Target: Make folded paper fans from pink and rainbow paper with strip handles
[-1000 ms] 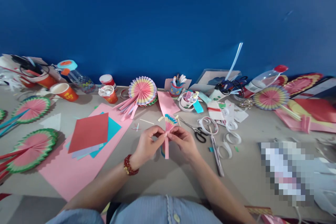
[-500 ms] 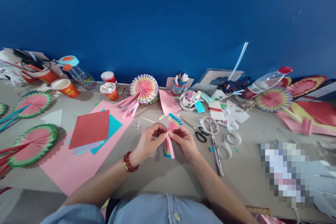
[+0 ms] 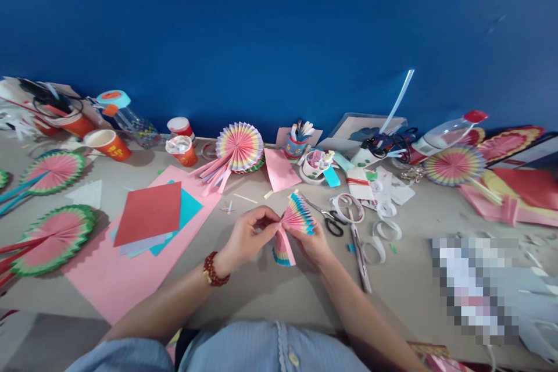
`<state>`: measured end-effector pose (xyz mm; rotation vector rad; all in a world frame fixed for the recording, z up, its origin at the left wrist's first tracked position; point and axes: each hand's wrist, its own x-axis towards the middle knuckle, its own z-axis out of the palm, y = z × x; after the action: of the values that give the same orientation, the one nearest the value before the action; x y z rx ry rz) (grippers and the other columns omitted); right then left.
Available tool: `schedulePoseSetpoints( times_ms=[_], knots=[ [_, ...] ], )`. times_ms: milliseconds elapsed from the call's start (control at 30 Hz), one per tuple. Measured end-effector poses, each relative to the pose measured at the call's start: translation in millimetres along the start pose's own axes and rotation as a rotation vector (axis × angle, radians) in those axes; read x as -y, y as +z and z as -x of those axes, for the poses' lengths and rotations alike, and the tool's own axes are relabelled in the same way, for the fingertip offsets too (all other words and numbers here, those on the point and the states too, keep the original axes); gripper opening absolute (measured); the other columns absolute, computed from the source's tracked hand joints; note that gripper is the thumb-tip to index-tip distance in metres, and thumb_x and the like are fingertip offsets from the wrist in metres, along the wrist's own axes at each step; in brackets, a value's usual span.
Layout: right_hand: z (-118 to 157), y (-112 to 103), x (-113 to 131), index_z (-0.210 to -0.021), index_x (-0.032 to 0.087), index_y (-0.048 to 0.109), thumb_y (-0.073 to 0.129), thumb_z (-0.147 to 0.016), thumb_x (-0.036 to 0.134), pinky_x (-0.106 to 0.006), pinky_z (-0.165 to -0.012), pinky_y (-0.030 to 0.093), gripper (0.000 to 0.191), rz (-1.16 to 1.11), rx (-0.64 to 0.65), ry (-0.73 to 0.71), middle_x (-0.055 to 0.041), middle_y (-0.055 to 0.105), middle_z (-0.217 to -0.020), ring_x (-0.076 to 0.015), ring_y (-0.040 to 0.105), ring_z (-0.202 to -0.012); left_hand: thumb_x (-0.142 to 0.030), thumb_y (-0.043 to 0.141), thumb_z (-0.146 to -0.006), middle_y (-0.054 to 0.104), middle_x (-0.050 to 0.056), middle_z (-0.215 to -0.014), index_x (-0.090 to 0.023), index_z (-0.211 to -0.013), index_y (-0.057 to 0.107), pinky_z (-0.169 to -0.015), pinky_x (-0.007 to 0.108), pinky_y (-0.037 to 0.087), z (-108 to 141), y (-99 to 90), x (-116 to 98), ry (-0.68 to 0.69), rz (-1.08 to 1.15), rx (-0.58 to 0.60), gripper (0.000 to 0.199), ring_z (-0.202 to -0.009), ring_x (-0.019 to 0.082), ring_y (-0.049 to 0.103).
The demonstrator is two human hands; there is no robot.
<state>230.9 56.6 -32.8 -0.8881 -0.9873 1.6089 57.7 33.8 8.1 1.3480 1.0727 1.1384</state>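
A pleated paper fan, pink with yellow and blue edges, is held above the table in front of my body. My left hand pinches it at its narrow middle, with a red bead bracelet round the wrist. From the other side my right hand grips the same middle, its fingers partly behind the upper pleats. The upper half spreads toward the right; the lower half hangs below the fingers. Black-handled scissors lie just right of my right hand.
Left lie pink sheets under a red square. Finished round fans rest at the back and both sides. Cups, a bottle, tape rolls and a long metallic tool stand or lie around.
The upper half of the pleated fan has opened wider and tilted right, over my right hand's fingers. The lower half has swung slightly right. Both hands still hold the middle.
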Motion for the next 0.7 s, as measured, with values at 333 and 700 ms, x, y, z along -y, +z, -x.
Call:
schedulePoseSetpoints(
  times_ms=[333,700],
  knots=[
    [1.0,1.0,1.9,-0.083,0.022,0.074,0.090,-0.063,0.032,-0.035,-0.077,0.056,0.028,0.065,-0.044,0.012,-0.0011,0.071,-0.081,-0.0184,0.066,-0.074,-0.026,0.062,-0.090,0.063,0.003,-0.082,-0.017,-0.089,0.066,-0.066,0.023,0.047,2.3,4.1,2.2,0.012,0.046,-0.055,0.009,-0.073,0.013,0.058],
    [6.0,0.8,-3.1,-0.090,0.023,0.072,0.086,-0.067,0.030,-0.032,-0.071,0.054,0.028,0.011,0.003,0.020,-0.0014,0.067,-0.083,-0.0188,0.062,-0.075,-0.016,0.059,-0.091,0.065,0.002,-0.086,-0.019,-0.090,0.067,-0.069,0.023,0.046,3.9,5.6,4.7,0.121,-0.030,-0.063,0.009,-0.077,0.013,0.058]
  ],
)
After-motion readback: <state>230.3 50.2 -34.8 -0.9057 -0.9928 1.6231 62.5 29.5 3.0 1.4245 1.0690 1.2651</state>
